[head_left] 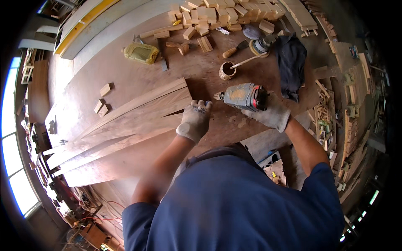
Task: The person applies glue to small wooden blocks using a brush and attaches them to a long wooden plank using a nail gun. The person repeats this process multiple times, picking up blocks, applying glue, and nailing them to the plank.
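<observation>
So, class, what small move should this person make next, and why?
Probably turn the power tool in the right grip so its narrow tip points away from the left grip: the tip faces left, and the left grip is close by, near the right-hand ends of the wooden boards.

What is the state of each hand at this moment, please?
Left hand: curled, at the wooden boards; whether it grips anything cannot be told.
Right hand: closed, holding the grey and red power tool.
</observation>
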Tool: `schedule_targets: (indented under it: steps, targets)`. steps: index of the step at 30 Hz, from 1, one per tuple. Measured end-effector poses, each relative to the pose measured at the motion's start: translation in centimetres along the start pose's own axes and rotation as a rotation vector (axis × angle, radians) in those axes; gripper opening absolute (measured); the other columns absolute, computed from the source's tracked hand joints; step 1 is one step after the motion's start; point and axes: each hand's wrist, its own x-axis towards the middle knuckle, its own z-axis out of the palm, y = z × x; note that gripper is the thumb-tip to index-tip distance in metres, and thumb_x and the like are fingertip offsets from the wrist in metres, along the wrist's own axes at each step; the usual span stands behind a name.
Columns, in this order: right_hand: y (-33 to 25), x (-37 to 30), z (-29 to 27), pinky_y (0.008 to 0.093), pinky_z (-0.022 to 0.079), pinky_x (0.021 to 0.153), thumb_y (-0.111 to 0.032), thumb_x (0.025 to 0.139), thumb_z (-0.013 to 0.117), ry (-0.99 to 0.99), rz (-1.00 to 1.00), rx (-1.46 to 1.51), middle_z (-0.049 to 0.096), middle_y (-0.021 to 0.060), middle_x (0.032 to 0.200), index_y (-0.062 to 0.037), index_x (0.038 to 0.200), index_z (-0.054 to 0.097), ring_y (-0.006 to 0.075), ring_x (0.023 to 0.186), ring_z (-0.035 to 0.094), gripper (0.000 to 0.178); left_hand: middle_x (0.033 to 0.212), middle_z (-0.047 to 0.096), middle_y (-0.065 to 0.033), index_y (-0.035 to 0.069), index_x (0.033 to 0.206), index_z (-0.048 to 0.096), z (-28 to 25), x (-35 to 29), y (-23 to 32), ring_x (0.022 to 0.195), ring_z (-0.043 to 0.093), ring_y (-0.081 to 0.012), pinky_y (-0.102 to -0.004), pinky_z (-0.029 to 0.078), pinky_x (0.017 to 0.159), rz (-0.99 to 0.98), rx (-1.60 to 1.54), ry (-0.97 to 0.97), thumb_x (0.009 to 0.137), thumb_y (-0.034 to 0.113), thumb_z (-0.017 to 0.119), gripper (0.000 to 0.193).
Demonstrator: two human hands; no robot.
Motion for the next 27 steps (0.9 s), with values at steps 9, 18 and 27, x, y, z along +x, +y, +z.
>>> schedule_targets:
  steps: [9, 18, 27]
  targets:
    - [-7.5, 6.0, -1.5, 0.0344, 0.058, 0.099, -0.015, 0.089, 0.081, -0.277, 0.277, 0.082, 0.078, 0.0114, 0.119, -0.0022, 0.127, 0.072, 0.0156, 0.11, 0.072, 0.041, 0.11, 0.073, -0.013, 0.003, 0.111, 0.074, 2.2, 0.9, 1.5, 0.106, 0.066, -0.0297, -0.0441, 0.054, 0.086, -0.024, 0.156, 0.032, 0.094, 0.013, 0.06, 0.024]
    - [-11.0, 10.9, 1.5, 0.0345, 0.057, 0.097, -0.015, 0.087, 0.079, -0.456, 0.23, 0.195, 0.08, 0.0107, 0.111, -0.0032, 0.121, 0.076, 0.0148, 0.103, 0.072, 0.037, 0.094, 0.076, -0.0149, 0.006, 0.109, 0.076, 4.0, 2.0, 2.2, 0.088, 0.074, -0.035, -0.0486, 0.056, 0.07, -0.234, -0.208, 0.168, 0.096, 0.017, 0.064, 0.021]
    - [-15.3, 16.7, 3.7, 0.0389, 0.058, 0.084, -0.021, 0.079, 0.078, -0.734, 0.105, -0.312, 0.078, 0.0186, 0.088, 0.001, 0.102, 0.076, 0.0228, 0.081, 0.073, 0.032, 0.106, 0.075, -0.0191, 0.009, 0.116, 0.071, 3.6, 1.3, 3.1, 0.101, 0.071, -0.0398, -0.0471, 0.056, 0.082, -0.653, -0.984, 0.421, 0.097, 0.019, 0.063, 0.023]
